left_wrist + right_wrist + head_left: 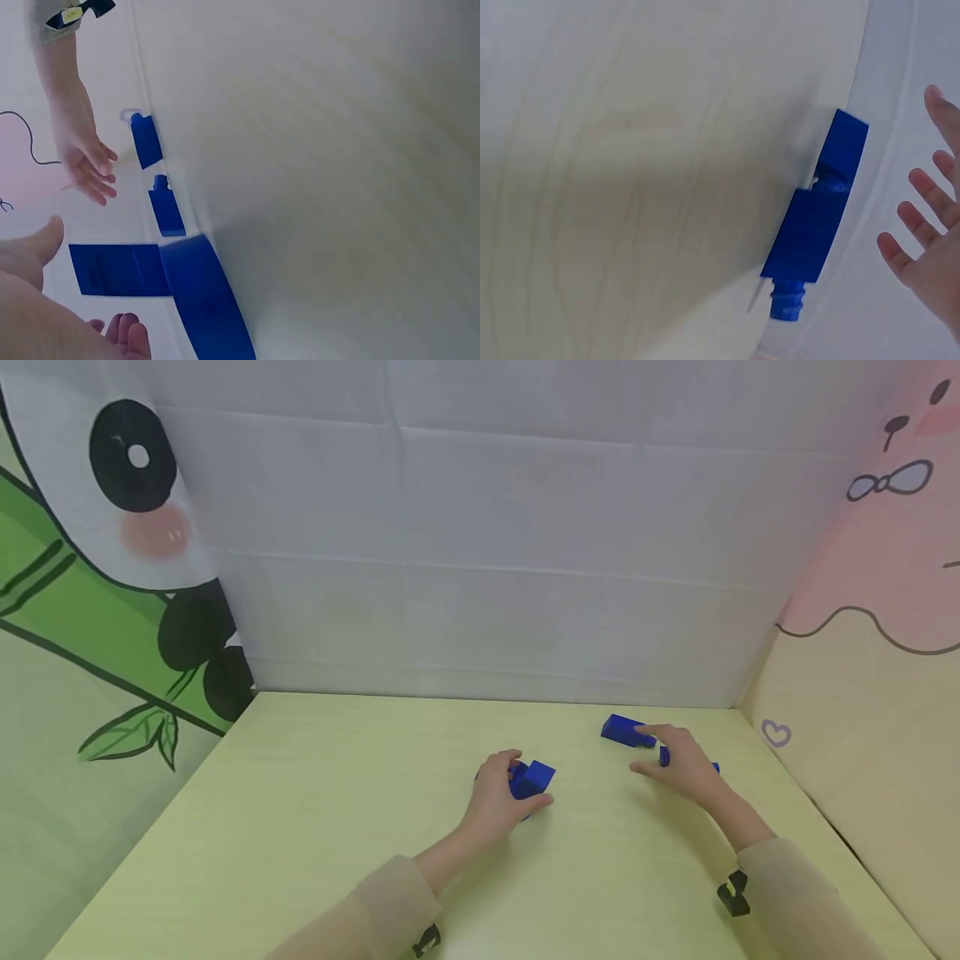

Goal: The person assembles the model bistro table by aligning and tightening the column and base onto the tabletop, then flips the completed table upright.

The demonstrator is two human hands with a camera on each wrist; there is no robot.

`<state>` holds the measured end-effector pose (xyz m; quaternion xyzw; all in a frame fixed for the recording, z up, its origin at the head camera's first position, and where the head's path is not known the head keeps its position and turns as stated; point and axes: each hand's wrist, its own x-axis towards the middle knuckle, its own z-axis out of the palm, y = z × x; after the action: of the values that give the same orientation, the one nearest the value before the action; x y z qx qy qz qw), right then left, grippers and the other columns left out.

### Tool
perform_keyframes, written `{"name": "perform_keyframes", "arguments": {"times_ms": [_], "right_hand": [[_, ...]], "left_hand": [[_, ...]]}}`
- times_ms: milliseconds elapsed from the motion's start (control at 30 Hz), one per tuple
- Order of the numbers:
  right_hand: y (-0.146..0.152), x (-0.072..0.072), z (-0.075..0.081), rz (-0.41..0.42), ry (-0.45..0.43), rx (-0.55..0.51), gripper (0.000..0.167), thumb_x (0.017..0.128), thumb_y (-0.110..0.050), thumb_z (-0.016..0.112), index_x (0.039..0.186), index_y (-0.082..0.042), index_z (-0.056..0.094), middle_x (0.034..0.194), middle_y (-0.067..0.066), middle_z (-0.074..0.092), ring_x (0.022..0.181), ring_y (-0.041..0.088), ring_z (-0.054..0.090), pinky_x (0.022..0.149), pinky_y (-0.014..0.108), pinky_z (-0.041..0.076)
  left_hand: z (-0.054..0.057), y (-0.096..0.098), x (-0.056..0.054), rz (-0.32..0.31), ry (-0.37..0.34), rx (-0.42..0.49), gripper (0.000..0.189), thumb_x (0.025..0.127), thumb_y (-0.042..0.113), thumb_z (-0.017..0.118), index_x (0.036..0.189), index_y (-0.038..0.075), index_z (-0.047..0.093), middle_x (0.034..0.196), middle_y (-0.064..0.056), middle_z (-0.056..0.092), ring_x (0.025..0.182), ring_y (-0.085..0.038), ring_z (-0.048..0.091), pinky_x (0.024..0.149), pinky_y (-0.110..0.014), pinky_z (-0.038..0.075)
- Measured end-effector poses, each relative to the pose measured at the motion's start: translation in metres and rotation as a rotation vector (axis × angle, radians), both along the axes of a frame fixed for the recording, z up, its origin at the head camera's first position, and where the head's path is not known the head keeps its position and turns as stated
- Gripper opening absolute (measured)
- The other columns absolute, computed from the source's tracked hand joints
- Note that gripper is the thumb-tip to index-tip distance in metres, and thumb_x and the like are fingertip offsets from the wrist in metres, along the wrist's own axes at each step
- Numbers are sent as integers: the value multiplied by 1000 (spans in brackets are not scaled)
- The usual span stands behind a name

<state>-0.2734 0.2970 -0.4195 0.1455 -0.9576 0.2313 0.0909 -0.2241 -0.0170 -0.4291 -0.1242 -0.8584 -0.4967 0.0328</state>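
My left hand (495,795) curves loosely about a blue block piece (536,777) near the middle of the table, thumb stretched out on the near side. In the left wrist view, gaps show between this hand's thumb and fingertips (135,337) and the upright blue part (116,270), which joins a longer blue part (210,300). My right hand (686,764) hovers at the far right with fingers spread and nothing between them. Just beyond its fingertips lies a blue block (624,730) with a small knob; a second blue block (664,757) is mostly hidden under the hand.
Knobbed blue blocks (166,210) lie in a row beyond the left hand's piece. A threaded peg (786,301) sticks out of one blue block (799,232). A white cloth wall (480,568) closes off the back of the pale yellow table (300,810); printed panels (862,710) flank it.
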Motion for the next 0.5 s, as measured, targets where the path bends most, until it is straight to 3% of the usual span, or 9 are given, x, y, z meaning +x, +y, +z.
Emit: {"name": "perform_keyframes", "arguments": {"times_ms": [133,300,500], "right_hand": [[25,-7,-6,-36,-5,86,56,86,-30,69,131,-2,51,135,25,47,124,47,35,97,68,27],[46,-13,-14,-68,-25,192,50,89,-29,63,129,-1,52,133,28,47,123,50,34,90,72,30],[57,-18,-25,-73,-33,260,45,89,-27,63,125,-1,56,126,30,52,116,52,40,85,70,36]], "left_hand": [[-1,13,4,78,-17,96,67,76,34,79,127,6,47,120,-10,53,110,-25,51,94,-41,46],[-2,26,7,184,-7,131,55,76,32,79,117,8,51,114,-8,54,105,-24,50,90,-41,46],[-7,32,7,228,19,171,45,78,25,78,112,9,54,111,-7,54,99,-22,50,86,-37,46]]}}
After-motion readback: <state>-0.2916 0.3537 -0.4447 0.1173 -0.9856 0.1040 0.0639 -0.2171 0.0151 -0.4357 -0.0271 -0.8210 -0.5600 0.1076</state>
